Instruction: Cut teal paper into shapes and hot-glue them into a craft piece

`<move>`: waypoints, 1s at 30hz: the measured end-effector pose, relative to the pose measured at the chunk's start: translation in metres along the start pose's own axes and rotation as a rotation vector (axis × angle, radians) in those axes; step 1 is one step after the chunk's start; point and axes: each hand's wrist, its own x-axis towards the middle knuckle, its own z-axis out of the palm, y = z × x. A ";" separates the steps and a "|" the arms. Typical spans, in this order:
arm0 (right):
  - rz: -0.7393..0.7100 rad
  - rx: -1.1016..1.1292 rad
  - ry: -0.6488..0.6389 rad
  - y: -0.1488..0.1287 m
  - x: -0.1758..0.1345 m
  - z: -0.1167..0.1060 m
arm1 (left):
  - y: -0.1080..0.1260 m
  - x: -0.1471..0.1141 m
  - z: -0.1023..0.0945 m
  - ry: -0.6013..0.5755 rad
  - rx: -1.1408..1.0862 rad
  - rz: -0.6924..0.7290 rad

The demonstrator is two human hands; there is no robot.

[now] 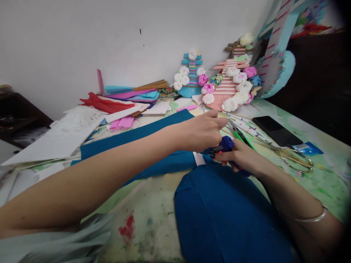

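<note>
My right hand [240, 157] is wrapped around the handle of a blue hot glue gun [226, 143], on which a small red light glows. My left hand [201, 129] reaches across, right against the top of the gun. Some of its fingers are curled and others point right; what they pinch, if anything, is hidden. Beneath the hands, a white strip [199, 159] joins a large rounded dark-blue covered piece [225, 212] to a long dark-blue piece [161, 164]. Another dark-blue strip [137, 133] lies behind, partly covered by my left forearm.
Gold scissors [296, 157], a black phone [276, 130], a green cutter [242, 137] and several pens lie to the right. Flower-decorated blue [189, 89] and pink [219, 96] instrument-shaped crafts lean against the wall. Coloured paper [109, 104] and white board [60, 135] fill the left.
</note>
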 end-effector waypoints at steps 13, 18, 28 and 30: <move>0.033 -0.128 -0.112 -0.005 -0.016 -0.009 | 0.016 0.006 -0.012 -0.071 -0.052 -0.130; 0.020 -0.157 -0.147 -0.008 -0.022 -0.012 | 0.018 0.009 -0.015 -0.031 -0.075 -0.096; 0.034 -0.190 -0.166 -0.009 -0.023 -0.013 | 0.022 0.011 -0.019 0.004 -0.071 -0.070; 0.045 -0.198 -0.151 -0.010 -0.023 -0.013 | 0.022 0.012 -0.019 0.006 -0.050 -0.079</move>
